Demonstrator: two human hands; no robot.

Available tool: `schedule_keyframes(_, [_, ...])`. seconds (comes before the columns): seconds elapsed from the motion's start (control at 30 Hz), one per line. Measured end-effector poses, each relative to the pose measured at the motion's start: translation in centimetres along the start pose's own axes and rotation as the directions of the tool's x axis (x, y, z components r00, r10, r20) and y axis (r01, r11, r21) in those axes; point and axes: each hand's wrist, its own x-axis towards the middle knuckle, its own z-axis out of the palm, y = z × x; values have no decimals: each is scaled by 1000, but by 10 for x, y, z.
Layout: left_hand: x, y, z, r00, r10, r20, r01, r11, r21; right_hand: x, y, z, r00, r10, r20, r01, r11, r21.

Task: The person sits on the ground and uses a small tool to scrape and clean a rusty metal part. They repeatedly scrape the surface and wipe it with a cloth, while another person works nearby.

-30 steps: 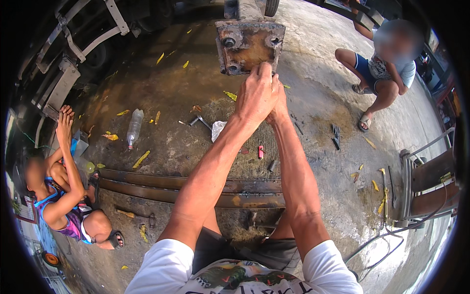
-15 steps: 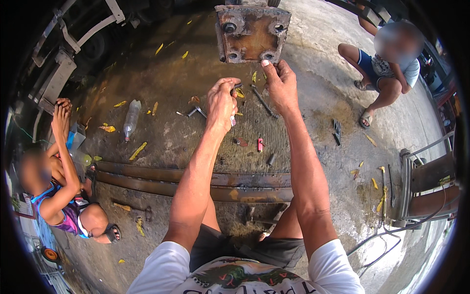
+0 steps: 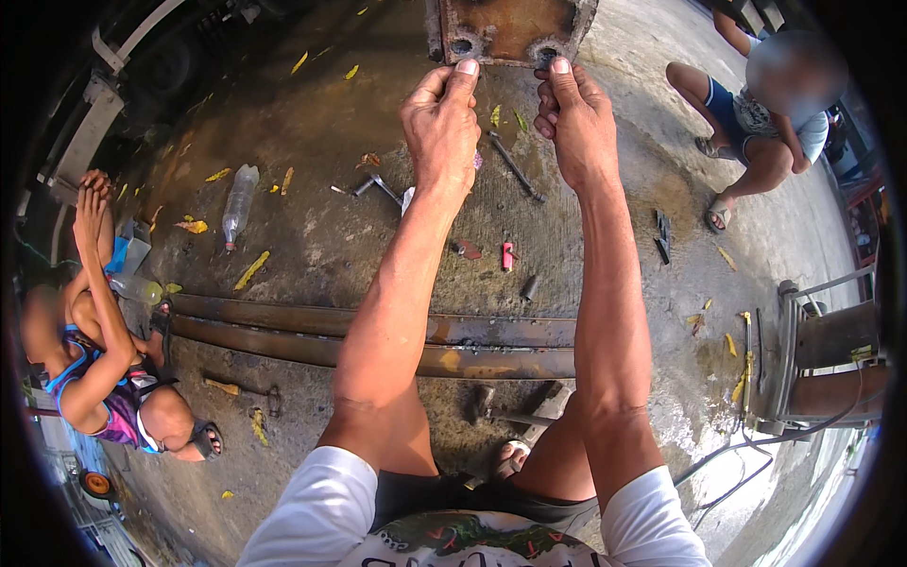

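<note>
Rust-brown plate [image 3: 510,30], rough-edged, round-holed; left hand [image 3: 442,128] and right hand [image 3: 583,128] half-curled at its near edge; hold cannot be told.

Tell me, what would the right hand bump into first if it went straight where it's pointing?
The right hand would probably meet the rusty metal plate first, near its lower right corner. It may already be touching the edge; depth is hard to judge here.
</note>
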Motion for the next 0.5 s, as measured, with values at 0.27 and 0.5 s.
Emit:
schedule_keyframes(0.27, [-6,2,12,996,34,-77,-36,999,-30,5,6,-2,999,-36,7,35,996,84])
schedule_keyframes(0.5, [-3,-10,14,978,170,-122,-162,984,74,9,28,-10,989,-150,1,148,980,131])
